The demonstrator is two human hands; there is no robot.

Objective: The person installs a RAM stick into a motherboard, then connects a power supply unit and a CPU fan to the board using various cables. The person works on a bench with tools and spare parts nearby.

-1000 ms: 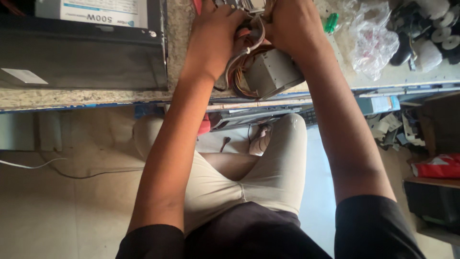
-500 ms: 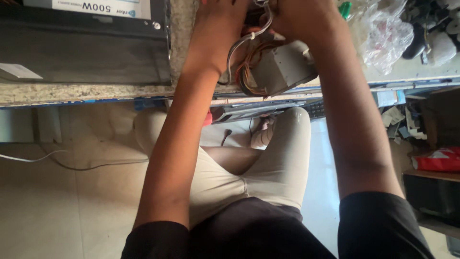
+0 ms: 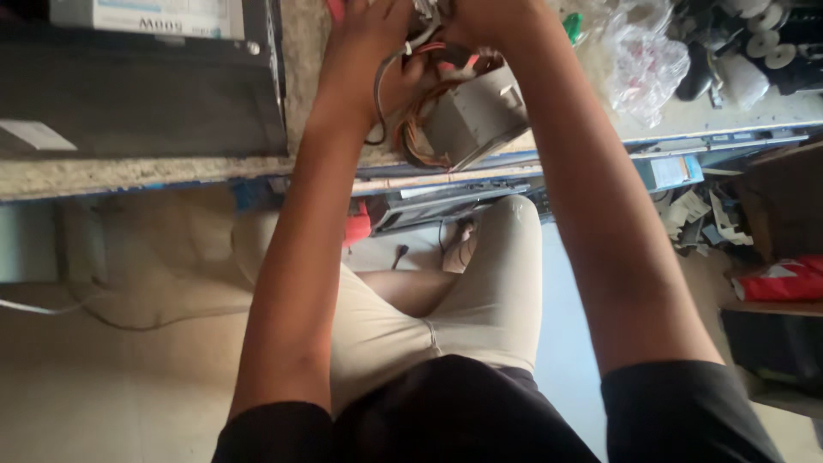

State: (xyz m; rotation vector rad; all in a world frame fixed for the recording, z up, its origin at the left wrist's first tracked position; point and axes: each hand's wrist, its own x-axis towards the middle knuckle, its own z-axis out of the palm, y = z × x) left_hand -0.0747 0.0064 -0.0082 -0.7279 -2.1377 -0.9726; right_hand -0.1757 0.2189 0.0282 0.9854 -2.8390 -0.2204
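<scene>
- Nearest the camera: black sleeves and beige shorts; both forearms reach up to the grey box (image 3: 480,116), the landmark here.
- Box: a metal unit tilted at the stone counter (image 3: 171,167) edge, partly hidden by the arms.
- Left hand (image 3: 369,51): just left of the box, fingers curled around the wire bundle (image 3: 411,129), which spills from the box's left side.
- Right hand (image 3: 493,21): above the box, cut off by the top edge; closed or open cannot be told.
- Left of the box: a dark case (image 3: 137,94), top cropped.
- Right of the box: a clear bag (image 3: 647,64), contents unclear.
- Far right: white rolls (image 3: 763,43), blurred.
- Below the box: clutter under the counter, hard to make out.
</scene>
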